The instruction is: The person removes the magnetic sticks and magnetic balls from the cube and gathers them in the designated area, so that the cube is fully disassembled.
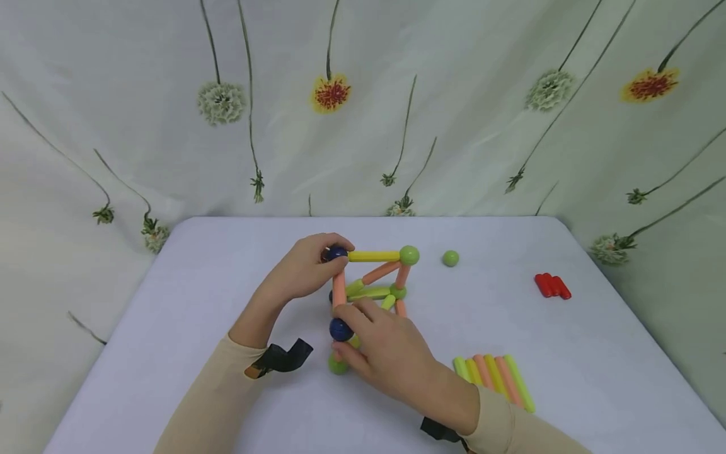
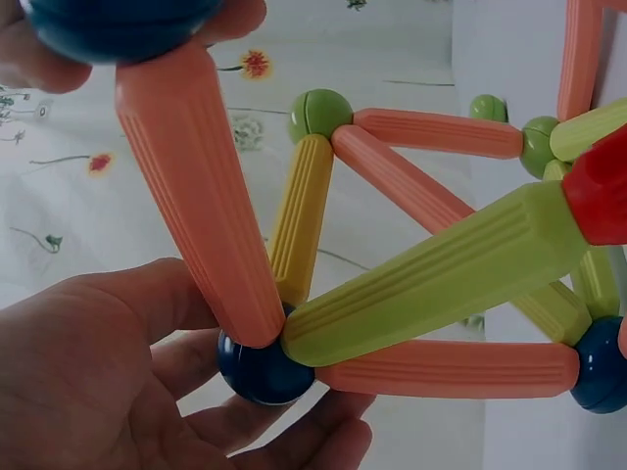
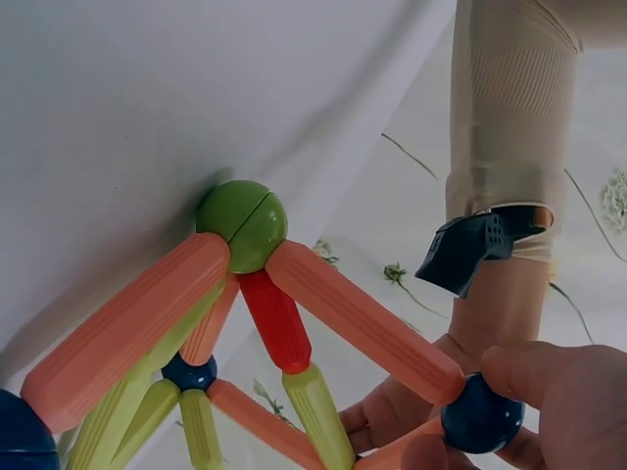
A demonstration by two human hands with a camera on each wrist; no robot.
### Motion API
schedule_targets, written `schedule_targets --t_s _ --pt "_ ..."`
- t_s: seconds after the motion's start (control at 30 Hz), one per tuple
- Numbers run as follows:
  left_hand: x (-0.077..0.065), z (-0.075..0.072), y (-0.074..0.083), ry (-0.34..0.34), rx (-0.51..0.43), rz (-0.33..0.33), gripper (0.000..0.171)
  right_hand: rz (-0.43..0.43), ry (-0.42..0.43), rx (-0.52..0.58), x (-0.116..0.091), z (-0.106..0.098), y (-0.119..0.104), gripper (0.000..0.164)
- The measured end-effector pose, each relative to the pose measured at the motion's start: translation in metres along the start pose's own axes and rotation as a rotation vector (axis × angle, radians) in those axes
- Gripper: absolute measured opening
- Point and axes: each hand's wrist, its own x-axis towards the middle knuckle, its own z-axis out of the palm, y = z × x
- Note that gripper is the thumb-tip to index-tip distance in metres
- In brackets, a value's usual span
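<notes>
A frame of ribbed rods and balls stands on the table, in salmon, yellow, lime and red. My left hand [image 1: 303, 268] grips the dark blue ball [image 2: 265, 370] at its upper left corner, fingers behind it. From that ball a yellow rod [image 1: 374, 256] runs to a green ball [image 1: 409, 255], and a salmon rod [image 2: 196, 196] comes toward me. At this rod's near end my right hand [image 1: 391, 353] pinches another dark blue ball [image 3: 482, 413] between thumb and fingers. A second salmon rod [image 3: 362, 318] joins that ball to a low green ball [image 3: 243, 225]. My right hand hides part of the frame.
A loose green ball [image 1: 450, 258] lies behind the frame to the right. Several short red pieces [image 1: 553, 285] lie farther right. A row of lime, yellow and salmon rods [image 1: 499, 380] sits near my right forearm. A flowered cloth [image 1: 363, 145] hangs behind the table.
</notes>
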Motion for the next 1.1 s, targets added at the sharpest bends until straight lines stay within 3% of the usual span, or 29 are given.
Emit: schedule_targets --t_s 0.27,0.43,0.53,0.67,0.83,0.93,1.1 --pt "-0.023 -0.015 0.0 0.103 0.035 -0.125 0.027 -0.019 0.052 0.025 -0.001 -0.007 0.003 0.029" --pt "-0.045 -0.023 -0.005 0.11 0.08 -0.173 0.035 0.002 0.06 0.096 0.0 -0.011 0.012 0.03" --pt "-0.06 -0.025 -0.001 0.086 0.115 -0.15 0.04 0.046 0.034 0.152 0.001 -0.015 0.02 0.031" --pt "-0.082 -0.023 0.015 0.01 0.198 -0.073 0.04 0.092 0.002 0.207 0.003 -0.021 0.033 0.03" --pt "-0.104 -0.009 0.04 -0.039 0.416 -0.069 0.029 0.128 -0.011 0.235 0.001 -0.026 0.045 0.026" --pt "-0.111 0.0 0.049 0.012 0.551 -0.074 0.027 0.129 -0.035 0.21 0.0 -0.026 0.045 0.022" --pt "-0.115 0.01 0.05 0.155 0.622 0.039 0.02 0.074 -0.042 0.162 -0.003 -0.027 0.039 0.018"
